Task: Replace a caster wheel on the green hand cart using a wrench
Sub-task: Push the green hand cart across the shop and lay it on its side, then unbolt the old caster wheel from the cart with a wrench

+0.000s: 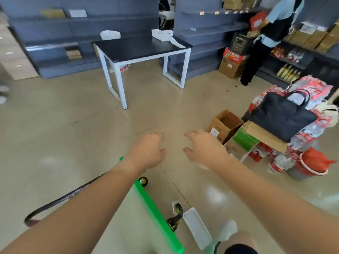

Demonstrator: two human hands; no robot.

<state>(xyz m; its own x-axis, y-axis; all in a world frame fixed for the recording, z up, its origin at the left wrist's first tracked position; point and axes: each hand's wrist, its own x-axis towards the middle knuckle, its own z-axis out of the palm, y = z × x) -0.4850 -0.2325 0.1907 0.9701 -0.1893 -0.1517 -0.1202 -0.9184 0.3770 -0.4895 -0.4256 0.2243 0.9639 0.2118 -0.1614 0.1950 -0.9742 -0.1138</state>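
**Subject.** The green hand cart point(156, 212) lies on the floor below the left forearm, nearer the person than either hand. Its bright green edge runs from under the left wrist back toward the person's knee. Its black handle point(60, 198) curves away on the floor to the outer side of the left arm. Three caster wheels show along the green edge: one point(143, 181) just under the left wrist, and two point(177, 208) point(172, 224) further back between the forearms. Blur prevents saying how the cart is turned or whether each wheel is bolted on.

**Hands.** The left hand point(148, 153) and right hand point(203, 149) are stretched forward over bare floor, near each other but apart. Fingers are loosely spread and neither hand holds anything or touches the cart.

**Progress.** No wrench is in view. No wheel can be told as old or new. In my judgement the replacement cannot be confirmed as done; locating the tool, loosening the fixing and fitting the wheel all appear outstanding.

**Surroundings.** A clear plastic container point(197, 229) rests under the right forearm, beside a foot point(227, 230); its contents are unreadable. Beyond the right hand stands an open cardboard box point(224, 125). A dark-topped table point(139, 48) stands well ahead of both hands.
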